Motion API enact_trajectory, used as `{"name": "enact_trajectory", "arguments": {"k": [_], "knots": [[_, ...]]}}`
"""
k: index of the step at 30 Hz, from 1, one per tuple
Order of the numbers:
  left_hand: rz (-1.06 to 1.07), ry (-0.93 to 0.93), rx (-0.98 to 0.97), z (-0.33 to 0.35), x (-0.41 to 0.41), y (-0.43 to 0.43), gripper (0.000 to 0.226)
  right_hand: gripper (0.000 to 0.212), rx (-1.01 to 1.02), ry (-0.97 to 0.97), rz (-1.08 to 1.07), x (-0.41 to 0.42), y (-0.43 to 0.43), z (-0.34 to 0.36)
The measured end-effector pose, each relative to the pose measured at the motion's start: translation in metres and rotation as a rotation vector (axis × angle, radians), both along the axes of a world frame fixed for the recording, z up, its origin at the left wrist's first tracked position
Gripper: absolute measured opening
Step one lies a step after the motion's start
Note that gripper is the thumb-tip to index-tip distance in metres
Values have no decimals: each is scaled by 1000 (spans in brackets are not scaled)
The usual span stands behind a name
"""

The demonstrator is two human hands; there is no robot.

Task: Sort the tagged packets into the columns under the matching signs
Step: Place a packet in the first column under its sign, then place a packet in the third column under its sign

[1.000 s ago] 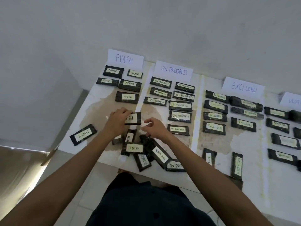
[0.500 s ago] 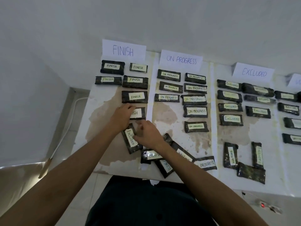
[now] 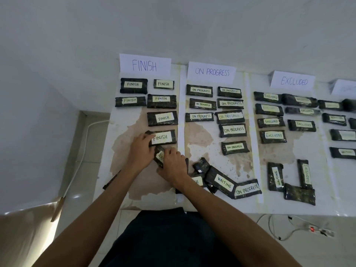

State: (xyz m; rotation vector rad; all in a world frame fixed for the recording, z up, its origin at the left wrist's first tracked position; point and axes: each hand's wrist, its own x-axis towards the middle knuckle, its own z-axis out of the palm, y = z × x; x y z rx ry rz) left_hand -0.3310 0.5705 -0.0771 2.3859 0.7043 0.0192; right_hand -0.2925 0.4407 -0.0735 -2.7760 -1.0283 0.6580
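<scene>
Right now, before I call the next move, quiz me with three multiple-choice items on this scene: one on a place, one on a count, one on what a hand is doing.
1. Where does the loose ON PROGRESS packet lie?
A. in the FINISH column
B. against the slanted WAITING packet
C. right beneath the EXCLUDED sign

2. How many packets are lined up under the FINISH sign?
A. three
B. six
C. nine

3. What is the right hand doing?
A. lying flat on bare table
B. pointing at a sign
C. its fingers grip a packet tagged EXC

Answers:
1 B: its end meets the WAITING packet down front.
2 B: rows of two, two, one, one, the last held by the left hand.
3 C: the fingers curl round the packet just below the lowest FINISH packet.
</scene>
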Motion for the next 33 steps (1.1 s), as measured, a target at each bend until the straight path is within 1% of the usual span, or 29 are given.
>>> {"name": "enact_trajectory", "arguments": {"k": [2,4,6,10,13,17,20,23,27,33], "knots": [[-4,-13,-28,0,-8,-5,42,63,72,26,-19,5,-4,1],[-5,-18,-97,1,-13,-13,45,62,151,46,-31,15,-10,3],[-21,-29,-156,4,-14,-21,48,61,191,17,-13,30,-20,11],[-81,-40,-199,14,5,-34,51,62,173,27,44,74,-38,32],[-139,-45,-234,19,31,-44,52,61,129,23,66,109,-46,33],[-212,67,-257,15,62,-55,54,65,39,60,51,150,-56,22],[-291,141,-222,10,78,-63,55,66,11,101,58,167,-63,12],[-335,184,-188,7,86,-70,57,66,27,137,71,173,-68,5],[-319,190,-175,6,85,-73,58,69,63,125,91,174,-72,3],[-263,165,-257,13,84,-76,61,68,154,108,82,171,-72,7]]}}
